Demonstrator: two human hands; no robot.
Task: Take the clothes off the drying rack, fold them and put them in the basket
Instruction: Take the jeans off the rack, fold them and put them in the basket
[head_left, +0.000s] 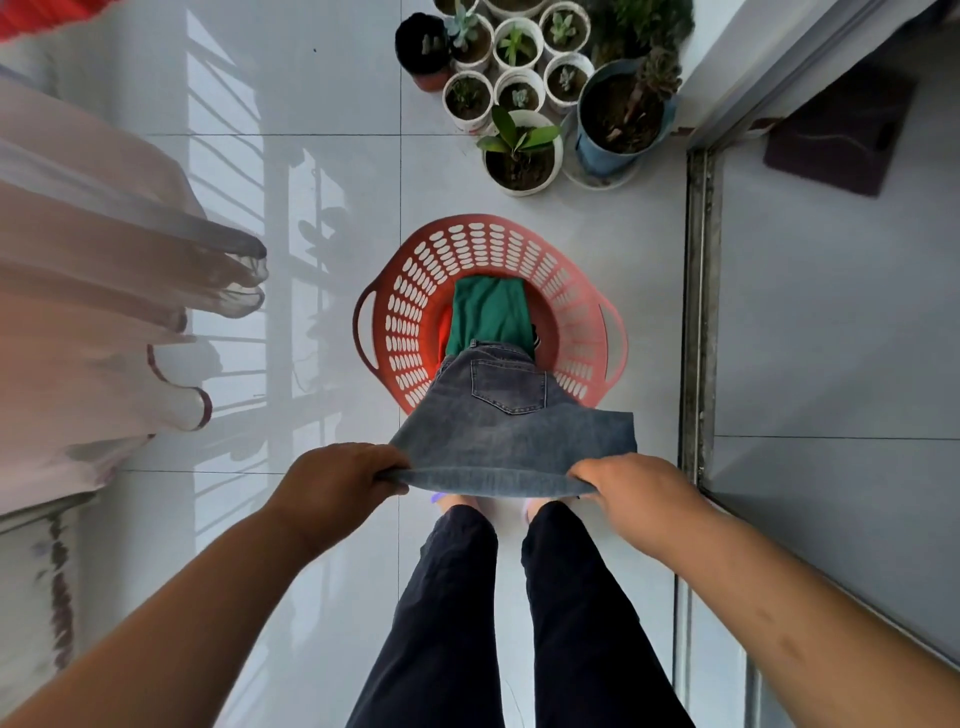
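A folded pair of grey-blue jeans (511, 415) hangs in the air above the near rim of a red perforated basket (410, 312) that stands on the white tiled floor. My left hand (340, 480) grips the folded edge at its left end. At the right end of the same edge, my right hand (631, 480) grips the denim. The back pocket faces up. Inside the basket lies a folded green garment (488, 314), its near part hidden by the jeans. Pale pink clothes (98, 291) hang at the left.
Several potted plants (519, 88) stand on the floor beyond the basket. A sliding-door track (698, 312) runs along the right, with a dark mat (841, 135) behind it. My legs in dark trousers (519, 613) are below the jeans. A pale ledge (36, 571) is at the lower left.
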